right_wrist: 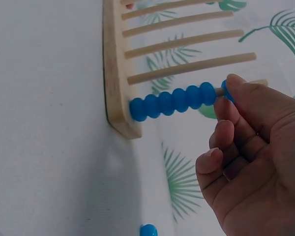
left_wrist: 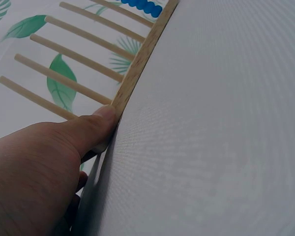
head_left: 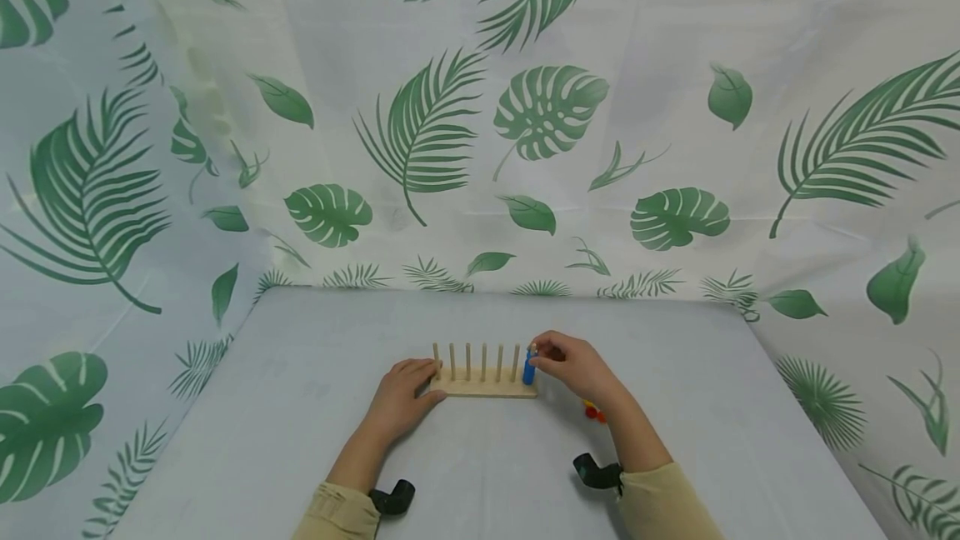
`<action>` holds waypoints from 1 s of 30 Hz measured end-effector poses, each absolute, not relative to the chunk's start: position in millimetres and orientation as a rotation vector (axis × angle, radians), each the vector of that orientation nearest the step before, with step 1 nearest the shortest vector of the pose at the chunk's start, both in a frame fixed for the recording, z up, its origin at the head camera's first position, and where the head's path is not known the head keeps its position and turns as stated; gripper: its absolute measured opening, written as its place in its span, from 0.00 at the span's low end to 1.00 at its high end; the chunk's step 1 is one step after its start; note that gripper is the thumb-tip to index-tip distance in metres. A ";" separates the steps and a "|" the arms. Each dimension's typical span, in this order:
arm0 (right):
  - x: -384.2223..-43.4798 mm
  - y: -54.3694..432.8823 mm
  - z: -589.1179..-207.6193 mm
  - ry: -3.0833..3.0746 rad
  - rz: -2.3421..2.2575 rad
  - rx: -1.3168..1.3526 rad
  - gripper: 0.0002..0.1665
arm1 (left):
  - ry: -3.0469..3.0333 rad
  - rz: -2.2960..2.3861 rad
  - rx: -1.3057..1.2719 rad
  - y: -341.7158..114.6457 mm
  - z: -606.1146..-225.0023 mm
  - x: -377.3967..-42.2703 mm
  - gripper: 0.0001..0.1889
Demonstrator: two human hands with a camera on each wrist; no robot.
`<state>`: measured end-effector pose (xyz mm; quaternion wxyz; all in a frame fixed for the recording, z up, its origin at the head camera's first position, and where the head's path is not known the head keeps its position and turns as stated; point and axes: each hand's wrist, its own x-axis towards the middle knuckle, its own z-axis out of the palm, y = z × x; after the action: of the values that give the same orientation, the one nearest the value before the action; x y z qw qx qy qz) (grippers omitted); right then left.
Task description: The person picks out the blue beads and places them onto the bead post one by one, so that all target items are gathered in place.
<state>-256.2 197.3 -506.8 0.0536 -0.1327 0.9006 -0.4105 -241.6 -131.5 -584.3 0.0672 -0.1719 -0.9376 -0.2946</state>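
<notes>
A wooden peg rack [head_left: 487, 394] with a row of several upright pegs stands on the table. My left hand [head_left: 405, 397] grips its left end, with the thumb [left_wrist: 101, 118] against the front edge of the base. Blue beads [right_wrist: 173, 102] are stacked on the peg at the right end, reaching most of the way up. My right hand [head_left: 573, 367] pinches another blue bead [right_wrist: 227, 90] between thumb and index finger. That bead is around the upper part of the same peg, slightly above the stack. The other pegs carry no beads.
Red, orange and yellow beads [head_left: 592, 412] lie on the table beside my right forearm, partly hidden by it. One loose blue bead [right_wrist: 148, 230] shows at the bottom of the right wrist view. Leaf-printed cloth [head_left: 547, 215] hangs behind and at the sides.
</notes>
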 end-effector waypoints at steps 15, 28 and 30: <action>-256.5 197.2 -515.0 2.714 -1.274 -0.433 0.14 | -2.830 -0.892 -0.525 -132.0 -584.3 -241.4 0.29; -256.3 216.9 -513.7 2.765 -1.247 -0.319 0.14 | -2.829 -0.900 -0.518 -132.5 -585.5 -241.8 0.29; -257.0 223.9 -514.7 2.789 -1.225 -0.286 0.14 | -2.831 -0.899 -0.517 -132.5 -585.7 -241.7 0.29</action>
<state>-257.0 223.9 -514.7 0.0407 -0.0934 0.9108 -0.4001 -241.7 -132.5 -585.7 0.0634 -0.1712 -0.9371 -0.2975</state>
